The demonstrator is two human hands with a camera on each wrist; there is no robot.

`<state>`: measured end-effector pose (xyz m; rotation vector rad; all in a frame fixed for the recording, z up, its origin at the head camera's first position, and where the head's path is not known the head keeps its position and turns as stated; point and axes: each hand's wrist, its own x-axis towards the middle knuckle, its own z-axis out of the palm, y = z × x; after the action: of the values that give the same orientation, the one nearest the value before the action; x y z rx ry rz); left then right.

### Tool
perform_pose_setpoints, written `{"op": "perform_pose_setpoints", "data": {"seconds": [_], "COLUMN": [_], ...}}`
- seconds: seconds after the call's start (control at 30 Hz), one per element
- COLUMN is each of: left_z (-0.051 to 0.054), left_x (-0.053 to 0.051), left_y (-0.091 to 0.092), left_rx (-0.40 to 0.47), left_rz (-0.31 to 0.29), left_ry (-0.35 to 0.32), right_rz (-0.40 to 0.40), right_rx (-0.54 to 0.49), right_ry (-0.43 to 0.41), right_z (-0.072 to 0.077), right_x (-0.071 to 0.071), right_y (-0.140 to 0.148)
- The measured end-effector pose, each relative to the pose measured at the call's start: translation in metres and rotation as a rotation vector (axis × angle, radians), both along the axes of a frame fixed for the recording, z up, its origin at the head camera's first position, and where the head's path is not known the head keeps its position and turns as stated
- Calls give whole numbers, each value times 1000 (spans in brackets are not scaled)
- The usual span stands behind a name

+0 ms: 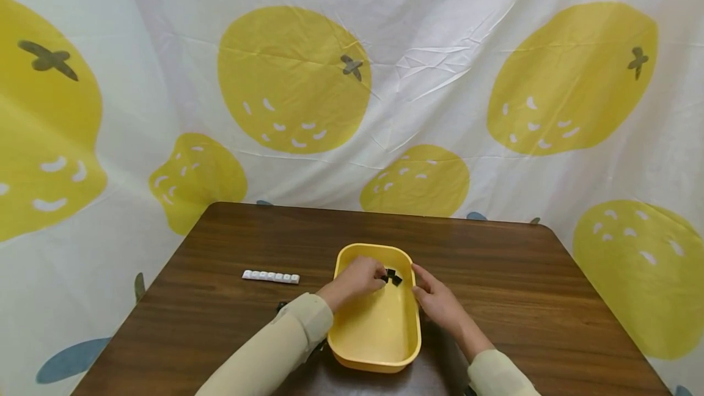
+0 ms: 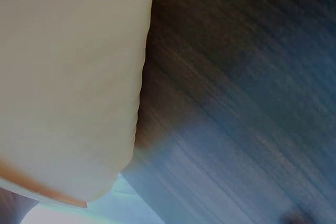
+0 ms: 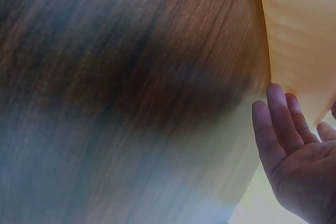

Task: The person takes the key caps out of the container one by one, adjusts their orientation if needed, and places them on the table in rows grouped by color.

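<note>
Black pieces (image 1: 397, 281) lie inside the yellow tub (image 1: 379, 332), toward its far end. I see the left hand (image 1: 362, 275) at them, fingers bent; whether it pinches one, I cannot tell. The right hand (image 1: 440, 304), fingers extended, touches the tub's side.

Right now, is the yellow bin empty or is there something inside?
Not empty: a few small black pieces lie in the bin, toward its far end, beside the left hand.
</note>
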<state>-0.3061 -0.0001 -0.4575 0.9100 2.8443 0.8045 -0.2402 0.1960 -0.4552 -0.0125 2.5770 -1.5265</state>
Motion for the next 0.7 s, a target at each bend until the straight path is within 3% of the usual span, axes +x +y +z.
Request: {"op": "perform_pose_setpoints", "data": {"seconds": [0.17,0.43,0.53,0.7], "left_z": [2,0,1,1], "left_x": [1,0,2,4], "left_y": [0,-3,-5,-3], "left_rx": [53,99,34,-157], "left_rz": [48,30,1,-91], "left_ry": [-75,-51,-49,-69], "right_rz": [3,0,4,-1], "right_rx": [-6,21,23,19], "right_ry": [2,-16,-20,-20], "right_z": [0,-2,-2,-2], "right_x": [1,-1,-1,0], "right_y": [0,1,1,1]}}
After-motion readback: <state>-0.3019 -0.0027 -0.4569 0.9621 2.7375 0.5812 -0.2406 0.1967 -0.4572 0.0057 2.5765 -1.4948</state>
